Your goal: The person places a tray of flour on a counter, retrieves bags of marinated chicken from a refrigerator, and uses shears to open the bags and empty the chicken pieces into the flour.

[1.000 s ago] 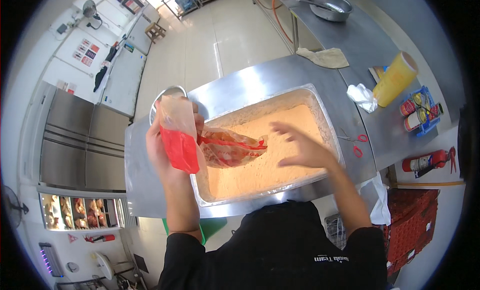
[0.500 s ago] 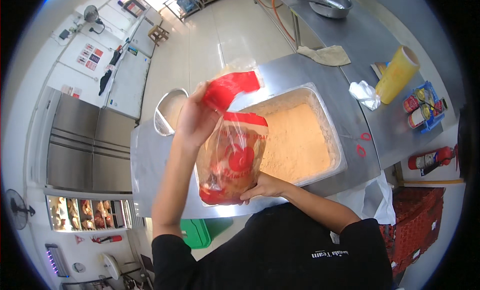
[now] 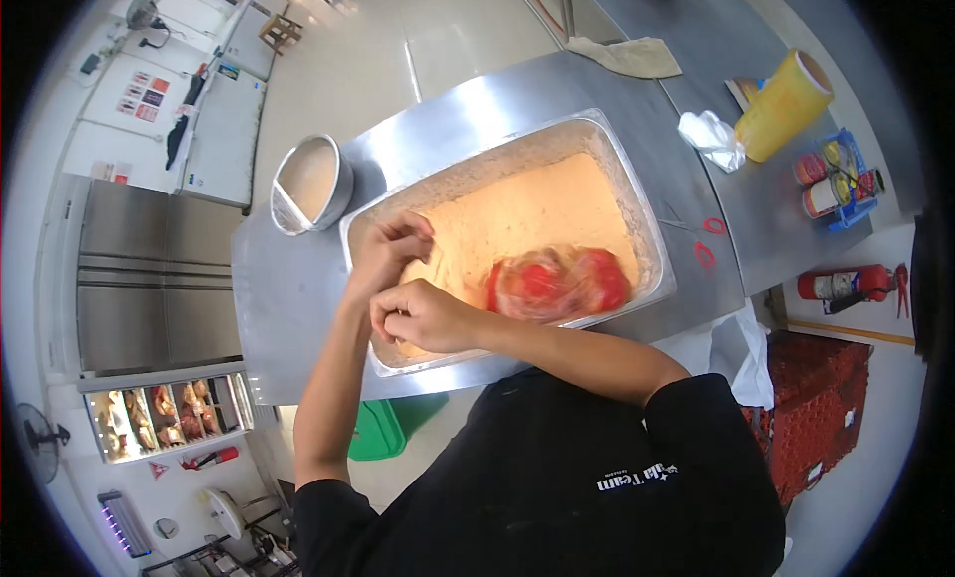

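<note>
- Left hand [image 3: 396,254]: fingers bent, above the left part of a rectangular metal tray [image 3: 615,182]; grip on anything cannot be determined.
- Right hand [image 3: 420,316]: fingers curled narrow, close beside the left; contents not visible.
- Red-and-clear plastic bag [image 3: 542,282]: blurred, at the tray's near right side.
- Pale orange powder [image 3: 537,204]: spread inside the tray.
- Round metal bowl [image 3: 343,186]: on the steel table [image 3: 288,303], near the tray's far left corner.
</note>
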Demonstrator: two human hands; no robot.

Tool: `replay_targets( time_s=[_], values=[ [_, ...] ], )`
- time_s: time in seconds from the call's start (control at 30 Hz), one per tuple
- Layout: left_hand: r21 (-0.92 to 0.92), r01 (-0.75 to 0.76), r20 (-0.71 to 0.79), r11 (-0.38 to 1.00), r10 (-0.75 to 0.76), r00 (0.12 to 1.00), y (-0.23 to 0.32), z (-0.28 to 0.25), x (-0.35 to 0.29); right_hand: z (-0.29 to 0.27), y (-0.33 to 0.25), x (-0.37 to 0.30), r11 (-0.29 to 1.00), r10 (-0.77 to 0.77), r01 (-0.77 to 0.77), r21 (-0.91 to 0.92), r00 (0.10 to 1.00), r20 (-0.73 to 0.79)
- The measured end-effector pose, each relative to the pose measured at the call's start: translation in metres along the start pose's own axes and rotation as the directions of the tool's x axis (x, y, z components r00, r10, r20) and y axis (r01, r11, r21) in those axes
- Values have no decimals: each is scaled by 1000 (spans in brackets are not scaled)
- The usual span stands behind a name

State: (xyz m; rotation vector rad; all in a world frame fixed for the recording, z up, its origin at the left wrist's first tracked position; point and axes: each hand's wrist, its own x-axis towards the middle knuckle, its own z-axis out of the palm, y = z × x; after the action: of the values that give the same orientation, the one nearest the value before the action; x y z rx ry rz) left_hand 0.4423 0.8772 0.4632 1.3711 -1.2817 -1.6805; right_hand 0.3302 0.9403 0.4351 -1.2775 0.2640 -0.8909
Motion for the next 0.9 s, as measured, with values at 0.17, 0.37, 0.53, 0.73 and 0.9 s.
replay_targets(
  time_s=[0.17, 0.37, 0.53, 0.73, 0.9],
  values=[
    [212, -269, -21, 939, 280, 960, 19, 3, -14, -79, -42, -73, 846, 13, -33, -533, 999, -42],
    [198, -139, -91, 970, 159, 983, 7, 4, -29, -175, -49, -183, 116, 307, -427, -897, 874, -376],
    [224, -143, -66, 964, 161, 985, 0, 6, -24, -178, -19, -178, -51, 487, -394, -918, 793, -367],
    [138, -205, -127, 969, 222, 967, -11, 0, -34, -179, 1, -169, -146, 527, -344, -927, 766, -367],
    [78, -187, -173, 979, 198, 965, -31, -16, -48, -166, -12, -150, -101, 366, -405, -909, 834, -413]
  ],
)
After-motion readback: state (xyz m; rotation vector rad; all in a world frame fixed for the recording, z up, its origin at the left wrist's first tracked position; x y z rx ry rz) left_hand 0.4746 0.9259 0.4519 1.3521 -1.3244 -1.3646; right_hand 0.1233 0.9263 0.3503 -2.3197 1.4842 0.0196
